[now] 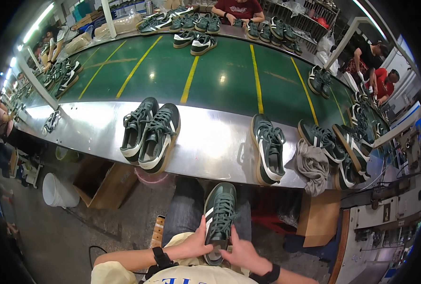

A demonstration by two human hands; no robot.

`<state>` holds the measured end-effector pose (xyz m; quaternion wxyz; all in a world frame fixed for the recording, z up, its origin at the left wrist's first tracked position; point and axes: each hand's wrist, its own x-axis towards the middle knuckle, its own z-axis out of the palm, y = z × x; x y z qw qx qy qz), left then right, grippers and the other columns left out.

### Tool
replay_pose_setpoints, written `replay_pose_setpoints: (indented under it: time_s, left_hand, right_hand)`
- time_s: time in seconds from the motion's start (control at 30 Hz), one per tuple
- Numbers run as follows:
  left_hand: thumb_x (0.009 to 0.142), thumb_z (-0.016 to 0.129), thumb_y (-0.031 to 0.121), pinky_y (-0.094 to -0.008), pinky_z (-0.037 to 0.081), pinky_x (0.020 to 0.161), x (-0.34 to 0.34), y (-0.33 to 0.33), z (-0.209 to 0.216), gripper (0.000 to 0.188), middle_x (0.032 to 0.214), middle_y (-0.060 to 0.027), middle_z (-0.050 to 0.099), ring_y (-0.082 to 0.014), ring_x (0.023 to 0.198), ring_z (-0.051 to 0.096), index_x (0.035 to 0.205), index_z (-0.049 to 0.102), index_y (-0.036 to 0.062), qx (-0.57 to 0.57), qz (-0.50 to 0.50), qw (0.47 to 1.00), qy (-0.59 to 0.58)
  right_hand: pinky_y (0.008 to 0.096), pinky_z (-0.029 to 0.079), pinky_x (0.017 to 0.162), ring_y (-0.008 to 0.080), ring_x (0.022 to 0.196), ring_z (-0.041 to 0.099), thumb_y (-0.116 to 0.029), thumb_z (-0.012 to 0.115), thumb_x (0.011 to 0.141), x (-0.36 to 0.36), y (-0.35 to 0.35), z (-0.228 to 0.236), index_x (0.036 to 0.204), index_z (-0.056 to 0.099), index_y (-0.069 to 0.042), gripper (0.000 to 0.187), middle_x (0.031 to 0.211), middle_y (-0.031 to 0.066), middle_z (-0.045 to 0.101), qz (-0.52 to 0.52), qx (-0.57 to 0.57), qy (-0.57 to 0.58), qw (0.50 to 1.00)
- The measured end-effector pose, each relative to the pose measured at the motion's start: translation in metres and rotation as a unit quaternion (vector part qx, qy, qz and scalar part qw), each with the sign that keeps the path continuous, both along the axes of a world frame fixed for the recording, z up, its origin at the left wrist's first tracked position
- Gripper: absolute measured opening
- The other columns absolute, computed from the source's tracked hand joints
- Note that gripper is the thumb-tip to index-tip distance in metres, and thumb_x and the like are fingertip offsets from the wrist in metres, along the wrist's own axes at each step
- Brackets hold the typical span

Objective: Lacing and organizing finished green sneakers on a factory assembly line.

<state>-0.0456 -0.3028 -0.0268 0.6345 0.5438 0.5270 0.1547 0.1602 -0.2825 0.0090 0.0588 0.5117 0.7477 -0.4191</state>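
Observation:
A dark green sneaker (223, 202) with white stripes, green laces and a gum sole rests on my lap, its toe pointing away from me. My left hand (195, 243) grips its left side near the heel opening, with the thumb reaching in at the collar. From the other side my right hand (242, 252) holds the shoe, one finger up along the laces and the thumb at the opening. On the metal ledge ahead stands a matching pair of sneakers (161, 135), and a single matching sneaker (268, 149) sits farther right.
A green conveyor belt (224, 71) with yellow lines runs behind the metal ledge (206, 142). A grey cloth (312, 165) and more sneakers (350, 146) lie at the right. Below are a white bucket (57, 190) and cardboard boxes (319, 215). Other people work across the belt.

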Motion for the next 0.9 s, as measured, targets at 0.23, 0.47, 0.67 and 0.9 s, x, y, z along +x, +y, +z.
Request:
replay_pose_setpoints:
  time_s: [0.23, 0.47, 0.67, 0.9]
  left_hand:
    - [0.081, 0.058, 0.023, -0.0378, 0.037, 0.1, -0.02, 0.035, 0.019, 0.095, 0.135, -0.0297, 0.036, -0.035, 0.122, 0.045, 0.144, -0.01, 0.0003, 0.187, 0.131, 0.972, -0.056]
    - [0.082, 0.058, 0.018, -0.0396, 0.047, 0.08, -0.081, 0.172, 0.064, 0.04, 0.095, -0.0132, 0.062, -0.0281, 0.095, 0.056, 0.119, 0.049, 0.0045, 0.279, 0.234, 0.924, 0.118]
    - [0.077, 0.067, 0.018, -0.0401, 0.04, 0.095, -0.021, 0.179, 0.023, 0.039, 0.119, -0.0152, 0.05, -0.0323, 0.113, 0.048, 0.112, 0.055, 0.0071, 0.432, 0.215, 0.875, 0.048]
    - [0.066, 0.077, 0.044, -0.0412, 0.045, 0.091, 0.037, 0.086, 0.031, 0.106, 0.117, -0.0286, 0.053, -0.0384, 0.108, 0.055, 0.142, 0.016, 0.0043, 0.287, 0.097, 0.952, -0.031]
  right_hand:
    - [0.0293, 0.051, 0.076, 0.0149, 0.092, 0.063, -0.013, 0.071, 0.078, 0.0, 0.062, 0.054, 0.129, 0.046, 0.0, 0.059, 0.111, 0.0109, 0.065, -0.077, 0.087, 0.259, 0.959]
    - [0.0337, 0.05, 0.076, 0.0217, 0.09, 0.062, -0.019, 0.076, 0.071, 0.121, 0.273, -0.017, 0.112, 0.056, 0.004, 0.051, 0.102, 0.0152, 0.064, -0.166, 0.296, 0.229, 0.912]
    - [0.038, 0.049, 0.082, 0.0273, 0.104, 0.057, -0.021, 0.064, 0.086, 0.023, 0.349, -0.063, 0.112, 0.057, -0.001, 0.033, 0.115, 0.0177, 0.056, 0.154, 0.265, 0.011, 0.952]
    - [0.0409, 0.045, 0.089, 0.0362, 0.109, 0.053, -0.036, 0.064, 0.081, -0.036, 0.166, -0.019, 0.118, 0.05, 0.003, 0.056, 0.115, 0.0262, 0.055, 0.065, 0.172, -0.019, 0.983]
